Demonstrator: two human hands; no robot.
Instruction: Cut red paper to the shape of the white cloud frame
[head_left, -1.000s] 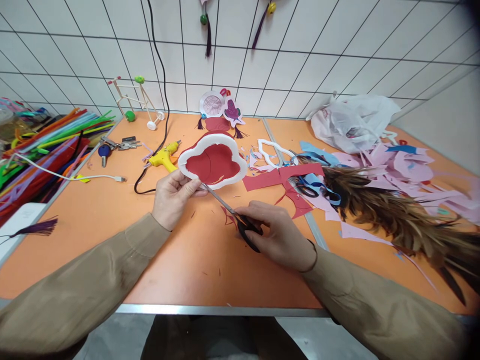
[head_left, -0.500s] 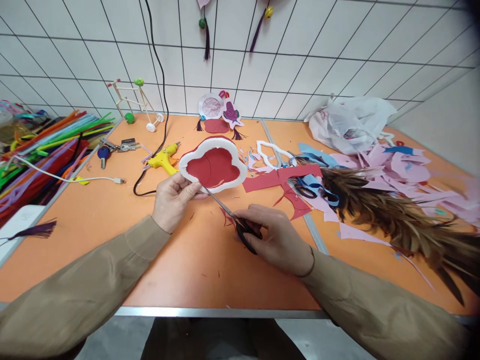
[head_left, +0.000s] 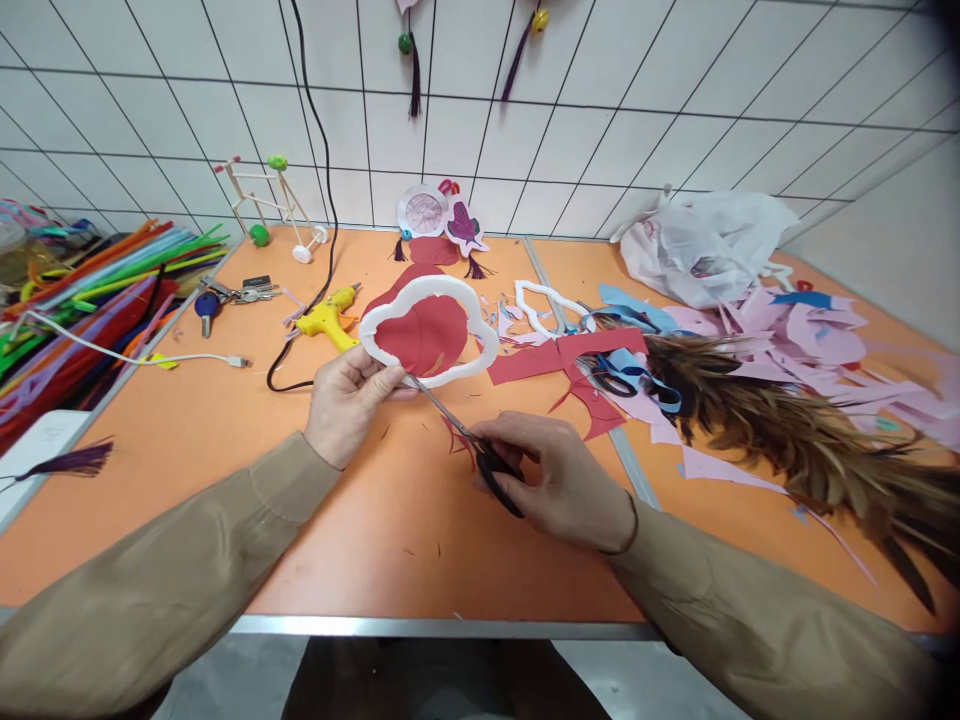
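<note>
My left hand (head_left: 352,400) pinches the lower left edge of a white cloud-shaped frame (head_left: 484,345), thick like foam. Behind its opening is a red cut-out piece (head_left: 420,335) that sticks out past the frame at the upper left; whether my fingers grip it too is hidden. In my right hand (head_left: 559,480) are scissors (head_left: 499,475) with black handles, fingers wrapped round the loops. Their blades point up and left, the tip close to my left thumb at the frame's lower edge. The blades look nearly closed.
A yellow glue gun (head_left: 330,318) lies left of the frame, near keys (head_left: 251,292) and a black cable. Red paper scraps (head_left: 562,360), brown feathers (head_left: 750,430), pink scraps (head_left: 795,335) and a plastic bag (head_left: 705,245) spread rightward. Pipe cleaners (head_left: 112,285) pile at left.
The red piece has shifted up and left behind the white frame, so the two no longer line up. Both hands have stayed almost in place.
</note>
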